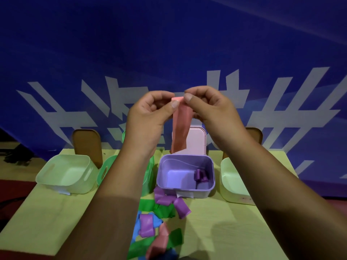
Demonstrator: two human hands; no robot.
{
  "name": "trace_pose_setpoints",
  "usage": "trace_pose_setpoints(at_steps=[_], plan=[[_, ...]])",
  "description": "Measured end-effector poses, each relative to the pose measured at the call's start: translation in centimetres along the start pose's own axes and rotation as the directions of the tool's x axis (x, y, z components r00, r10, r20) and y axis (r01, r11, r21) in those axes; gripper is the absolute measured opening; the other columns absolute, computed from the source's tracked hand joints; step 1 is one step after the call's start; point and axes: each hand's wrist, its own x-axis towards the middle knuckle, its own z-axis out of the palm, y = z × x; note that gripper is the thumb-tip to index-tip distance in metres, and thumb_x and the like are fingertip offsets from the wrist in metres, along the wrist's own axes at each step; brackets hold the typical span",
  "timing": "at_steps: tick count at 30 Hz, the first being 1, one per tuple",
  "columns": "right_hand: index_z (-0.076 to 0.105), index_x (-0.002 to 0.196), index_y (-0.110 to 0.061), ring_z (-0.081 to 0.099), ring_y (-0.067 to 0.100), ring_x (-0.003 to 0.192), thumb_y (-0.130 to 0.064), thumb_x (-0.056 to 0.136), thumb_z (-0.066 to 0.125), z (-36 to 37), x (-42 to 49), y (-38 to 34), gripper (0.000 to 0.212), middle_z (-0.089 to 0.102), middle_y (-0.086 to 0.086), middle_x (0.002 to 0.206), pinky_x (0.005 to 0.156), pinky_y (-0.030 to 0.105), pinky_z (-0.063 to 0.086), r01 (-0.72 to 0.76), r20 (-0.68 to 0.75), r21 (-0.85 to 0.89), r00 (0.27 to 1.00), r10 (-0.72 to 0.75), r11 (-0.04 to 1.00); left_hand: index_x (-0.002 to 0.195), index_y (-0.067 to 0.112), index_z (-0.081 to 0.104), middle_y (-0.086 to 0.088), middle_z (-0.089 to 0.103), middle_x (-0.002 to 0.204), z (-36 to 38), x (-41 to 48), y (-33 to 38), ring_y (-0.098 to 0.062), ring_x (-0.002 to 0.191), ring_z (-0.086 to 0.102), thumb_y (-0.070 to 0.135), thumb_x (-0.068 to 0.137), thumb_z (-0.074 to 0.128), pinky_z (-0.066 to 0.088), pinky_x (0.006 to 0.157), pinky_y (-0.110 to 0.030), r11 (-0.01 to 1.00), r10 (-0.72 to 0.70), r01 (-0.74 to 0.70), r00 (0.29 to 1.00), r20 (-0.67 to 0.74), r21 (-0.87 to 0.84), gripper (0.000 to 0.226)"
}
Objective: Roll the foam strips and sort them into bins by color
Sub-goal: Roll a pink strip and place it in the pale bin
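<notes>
Left hand: raised above the table, fingers curled, thumb and forefinger pinching the top end of the pink foam strip from the left.
Right hand: level with the left, fingers curled, thumb and forefinger pinching the same top end from the right.
Pink foam strip: hangs straight down from both hands, its top edge folded over, its free end in the air above the purple bin.
Purple bin: on the table below the hands, with purple rolls in its right corner.
Pink bin: just behind the purple bin.
Green bin: left of the purple one, mostly hidden by the left forearm.
Pale bins: one far left, one far right.
Loose strips: purple, green, blue and pink, heaped in front of the purple bin.
Backdrop: blue with white markings.
</notes>
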Motion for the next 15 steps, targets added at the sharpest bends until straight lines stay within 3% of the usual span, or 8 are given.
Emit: trace_pose_setpoints(at_steps=[5,9,13,15], plan=[[0.077,0.107,-0.025,0.074,0.023,0.089,-0.033,0.1,0.073,0.4,-0.7,0.7,0.011,0.078,0.004,0.096,0.09,0.055,0.06,-0.019,-0.029,-0.064,0.999,0.018,0.998,0.113,0.02,0.08,-0.012,0.08,0.111,-0.4,-0.8,-0.1,-0.034,0.113,0.076,0.011,0.091,0.084,0.059,0.105,-0.058,1.0,-0.016,0.016,1.0,-0.003,-0.011,0.024],[0.078,0.108,-0.028,0.074,0.017,0.092,-0.034,0.1,0.073,0.2,-1.0,1.2,0.011,0.078,-0.005,0.095,0.09,0.051,0.063,-0.009,-0.052,-0.121,0.999,0.003,0.993,0.12,0.013,0.077,-0.015,0.079,0.113,-0.3,-1.6,-0.3,-0.035,0.113,0.077,0.015,0.091,0.084,0.06,0.105,-0.056,0.997,-0.061,0.06,0.998,-0.013,-0.038,0.029],[0.076,0.111,-0.027,0.071,0.007,0.085,-0.026,0.101,0.072,-0.4,-1.4,1.3,0.01,0.076,0.004,0.096,0.083,0.037,0.062,0.013,-0.046,-0.153,0.999,-0.02,0.988,0.116,0.014,0.077,-0.012,0.081,0.109,0.3,-2.4,-0.4,-0.033,0.107,0.079,0.018,0.099,0.079,0.063,0.1,-0.054,0.997,-0.081,0.08,0.996,-0.03,-0.01,0.018],[0.075,0.112,-0.027,0.068,0.007,0.082,-0.023,0.101,0.073,-0.7,-1.6,1.2,0.012,0.073,0.008,0.095,0.084,0.039,0.061,0.011,-0.026,-0.153,1.0,-0.015,0.988,0.114,0.015,0.078,-0.012,0.081,0.107,0.5,-2.5,-0.5,-0.035,0.106,0.079,0.017,0.097,0.08,0.062,0.1,-0.058,0.998,-0.07,0.07,0.997,-0.038,-0.001,0.017]])
